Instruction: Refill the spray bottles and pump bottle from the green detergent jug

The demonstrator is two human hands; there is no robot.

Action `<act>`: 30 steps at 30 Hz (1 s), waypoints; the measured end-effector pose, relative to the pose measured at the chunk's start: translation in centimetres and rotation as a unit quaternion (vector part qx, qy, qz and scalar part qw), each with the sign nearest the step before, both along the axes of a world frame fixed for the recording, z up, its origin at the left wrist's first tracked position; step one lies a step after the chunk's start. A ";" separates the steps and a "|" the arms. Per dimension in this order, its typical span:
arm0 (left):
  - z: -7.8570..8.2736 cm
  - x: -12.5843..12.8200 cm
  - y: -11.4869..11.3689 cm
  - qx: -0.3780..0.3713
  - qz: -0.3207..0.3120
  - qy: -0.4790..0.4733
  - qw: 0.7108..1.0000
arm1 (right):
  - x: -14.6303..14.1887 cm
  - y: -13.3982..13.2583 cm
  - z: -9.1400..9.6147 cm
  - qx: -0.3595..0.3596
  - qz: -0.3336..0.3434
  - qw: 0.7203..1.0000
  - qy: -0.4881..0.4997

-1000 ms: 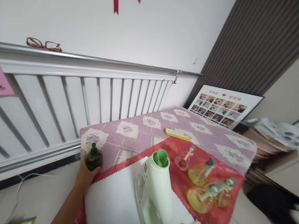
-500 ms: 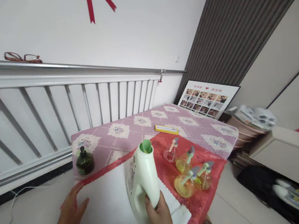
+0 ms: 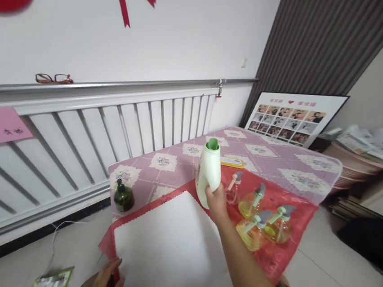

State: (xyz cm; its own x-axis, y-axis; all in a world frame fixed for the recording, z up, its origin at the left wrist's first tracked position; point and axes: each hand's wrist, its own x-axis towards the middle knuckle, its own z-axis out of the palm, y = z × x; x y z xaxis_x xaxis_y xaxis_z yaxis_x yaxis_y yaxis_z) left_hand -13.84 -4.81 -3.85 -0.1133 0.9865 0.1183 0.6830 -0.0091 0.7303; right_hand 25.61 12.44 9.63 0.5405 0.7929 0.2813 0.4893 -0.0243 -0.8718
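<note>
My right hand (image 3: 216, 199) is closed round the handle of a pale green detergent bottle (image 3: 205, 174). The bottle is uncapped, with a green spout showing in its neck, and stands upright at the far edge of a white sheet (image 3: 175, 245). Beneath the sheet is a red cloth (image 3: 300, 212). At the table's near left edge, my left hand (image 3: 109, 280) rests by the sheet's corner, fingers apart and holding nothing. Just right of the detergent bottle are several clear glass dispenser bottles (image 3: 250, 234) with grey spouts, most with yellow liquid inside.
A dark green pump bottle (image 3: 124, 196) stands on the purple patterned tablecloth (image 3: 147, 180) at left. Behind the detergent bottle lies a flat yellow box (image 3: 233, 162). A white radiator (image 3: 135, 129) runs along the wall. A photo board (image 3: 292, 117) leans beyond the table.
My right hand has carried the detergent bottle forward, away from me, to the sheet's far edge. My left hand has dropped lower toward the near table edge. The view has shifted left.
</note>
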 end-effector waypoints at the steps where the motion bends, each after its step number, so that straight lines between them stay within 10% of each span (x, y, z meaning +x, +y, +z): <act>1: 0.4 0.4 0.3 0.002 -0.003 0.013 1.000 | 0.2 0.7 -0.4 -0.006 -0.003 1.000 -0.003; 15: 3.6 3.9 11.2 -0.025 -0.070 0.230 0.970 | 1.1 1.4 -2.6 -0.038 0.019 0.999 -0.030; 24: 5.3 4.1 13.5 -0.119 -0.081 0.260 0.955 | -2.1 -15.1 -5.4 -0.013 0.152 0.986 -0.073; 30: 7.9 5.1 13.4 -0.167 -0.117 0.206 0.957 | -2.9 -22.6 -7.0 -0.185 0.239 0.945 -0.126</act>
